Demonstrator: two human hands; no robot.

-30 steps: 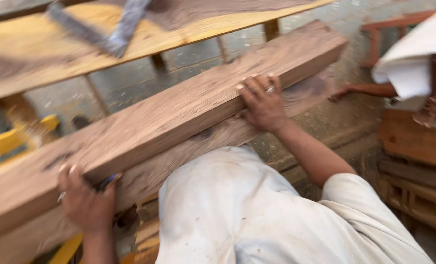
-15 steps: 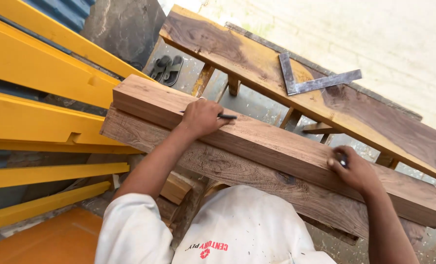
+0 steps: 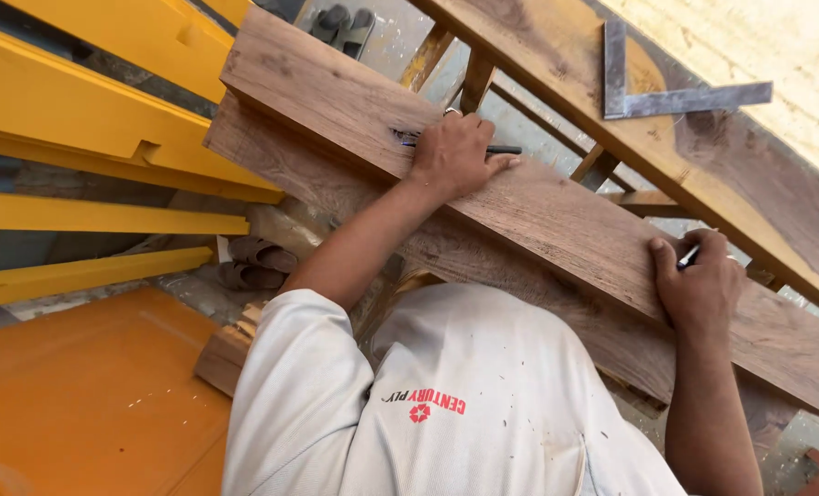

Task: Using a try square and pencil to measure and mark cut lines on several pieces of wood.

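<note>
Pressing down on a thick brown plank (image 3: pixel 556 216), the left hand (image 3: pixel 455 154) lies palm-flat on its top face with fingers spread, a dark pencil (image 3: pixel 501 150) lying under them and pointing toward three o'clock; this grip is loose and flat, closed on nothing. The plank runs from eleven o'clock down to four o'clock, stacked on a second, rougher plank (image 3: pixel 336 197) whose edge shows just below it. At four o'clock the right hand (image 3: pixel 699 285) curls over the upper plank's near edge, its grip closed around a small pen (image 3: pixel 688 257) held between the fingers. Beyond, toward one o'clock, a wooden counter (image 3: pixel 749 174) carries a metal try square (image 3: pixel 653 92) lying flat. Yellow-painted beams (image 3: pixel 106 138) fill nine to eleven o'clock, an orange panel (image 3: pixel 88 395) lies at seven o'clock, and dark sandals (image 3: pixel 340 23) sit on the floor at twelve.
</note>
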